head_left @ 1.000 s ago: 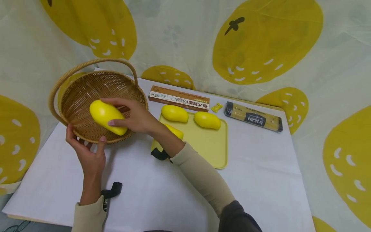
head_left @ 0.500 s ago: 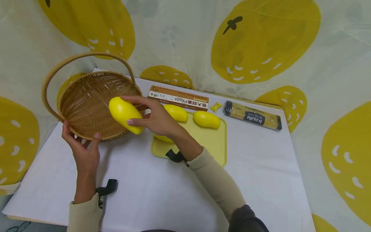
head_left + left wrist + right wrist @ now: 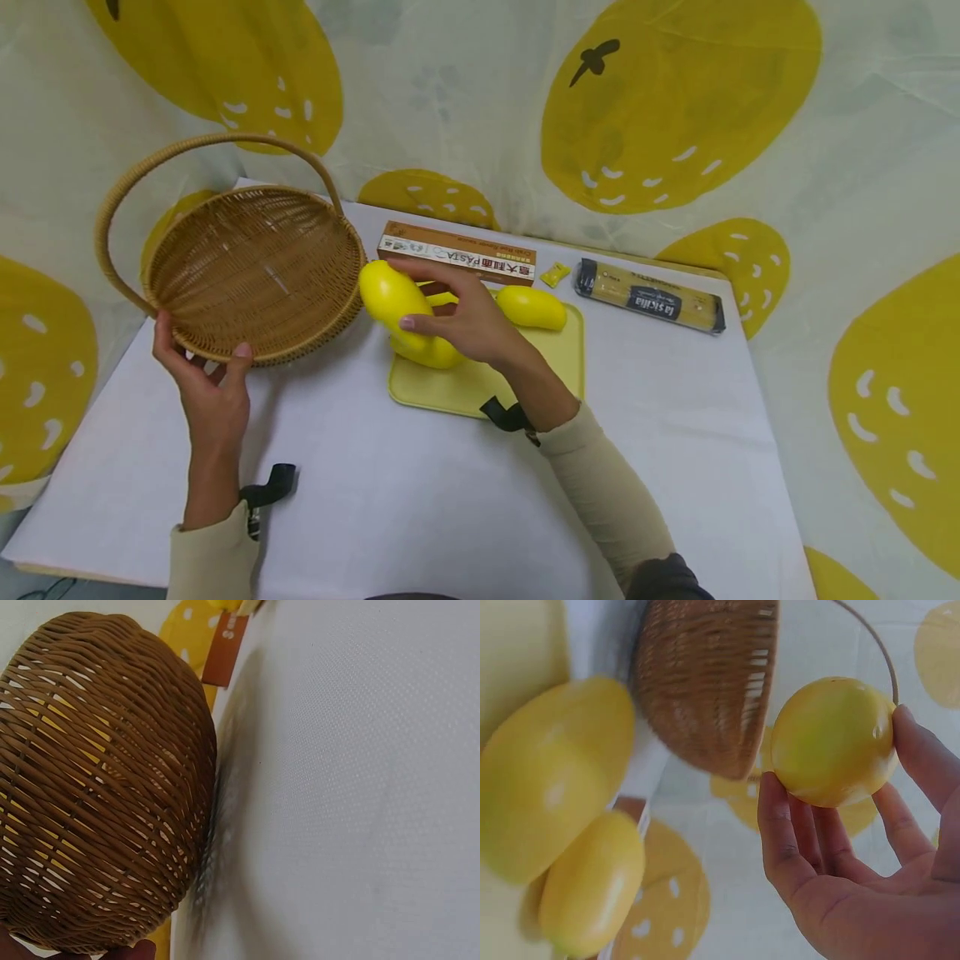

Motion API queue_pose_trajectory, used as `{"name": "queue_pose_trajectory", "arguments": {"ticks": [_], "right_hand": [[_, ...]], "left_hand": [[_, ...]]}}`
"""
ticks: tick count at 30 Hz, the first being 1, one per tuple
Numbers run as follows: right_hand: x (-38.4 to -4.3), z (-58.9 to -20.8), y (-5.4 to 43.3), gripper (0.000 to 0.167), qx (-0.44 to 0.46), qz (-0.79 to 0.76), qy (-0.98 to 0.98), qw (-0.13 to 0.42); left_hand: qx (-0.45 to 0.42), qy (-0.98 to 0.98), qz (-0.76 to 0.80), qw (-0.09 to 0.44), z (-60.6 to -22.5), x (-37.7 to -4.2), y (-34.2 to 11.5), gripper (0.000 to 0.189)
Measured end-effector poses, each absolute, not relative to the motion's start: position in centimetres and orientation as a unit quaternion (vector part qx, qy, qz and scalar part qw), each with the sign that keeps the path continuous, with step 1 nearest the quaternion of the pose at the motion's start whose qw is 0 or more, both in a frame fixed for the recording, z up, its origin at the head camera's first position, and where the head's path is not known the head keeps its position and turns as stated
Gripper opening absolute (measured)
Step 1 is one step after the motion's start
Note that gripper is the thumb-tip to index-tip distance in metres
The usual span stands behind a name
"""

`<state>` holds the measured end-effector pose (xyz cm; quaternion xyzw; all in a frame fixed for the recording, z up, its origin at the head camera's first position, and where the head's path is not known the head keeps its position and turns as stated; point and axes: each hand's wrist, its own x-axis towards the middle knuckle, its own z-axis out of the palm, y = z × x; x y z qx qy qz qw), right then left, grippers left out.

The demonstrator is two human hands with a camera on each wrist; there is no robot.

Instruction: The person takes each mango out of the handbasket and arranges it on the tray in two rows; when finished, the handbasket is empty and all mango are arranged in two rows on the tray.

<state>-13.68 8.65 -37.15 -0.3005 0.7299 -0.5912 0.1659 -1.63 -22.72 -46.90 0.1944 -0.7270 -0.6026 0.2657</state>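
Note:
In the head view, a yellow mango (image 3: 392, 296) is pinched between the thumb and fingers of my right hand (image 3: 468, 321), above the left side of a pale yellow tray (image 3: 517, 387). Two mangoes show on that tray: one near its front left (image 3: 431, 353), partly covered by the held fruit, and another at the back right (image 3: 531, 307). A further yellow patch lies behind my right hand. My left hand (image 3: 213, 400) grips the near rim of a round wicker basket (image 3: 262, 267), which tilts toward me with nothing inside. The left wrist view shows the basket's woven underside (image 3: 105, 787).
Behind the tray lies a brown and white pasta box (image 3: 457, 254). A small yellow packet (image 3: 555, 274) sits to its right, then a pack of spaghetti (image 3: 648, 296). The basket's tall handle (image 3: 217, 142) arches up beside the patterned curtain (image 3: 465, 100).
My right hand has carried the mango out of the basket and rightward over the tray. My left hand stays on the basket rim, and the basket has shifted slightly left.

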Motion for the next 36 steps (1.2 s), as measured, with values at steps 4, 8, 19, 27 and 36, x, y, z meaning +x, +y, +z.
{"name": "queue_pose_trajectory", "arguments": {"ticks": [4,8,19,27,36], "right_hand": [[-13.5,-37.8,10.8,0.064,-0.267,-0.588,0.745,0.169],[-13.4,-38.5,13.0,0.065,-0.23,-0.581,0.761,0.174],[-12.5,-39.9,18.7,0.062,-0.165,-0.561,0.792,0.177],[-11.9,-40.8,21.8,0.062,-0.137,-0.513,0.831,0.164],[-11.5,-42.7,23.0,0.06,-0.139,-0.454,0.866,0.156]], "left_hand": [[0.197,-0.725,-0.605,0.264,-46.8,-1.6,-22.8,0.089],[0.197,-0.727,-0.603,0.262,-46.8,-1.6,-22.8,0.089],[0.204,-0.733,-0.598,0.253,-46.8,-1.5,-22.9,0.089],[0.188,-0.737,-0.596,0.256,-47.0,-1.4,-23.0,0.09],[0.179,-0.733,-0.6,0.266,-46.9,-1.4,-23.0,0.089]]}}
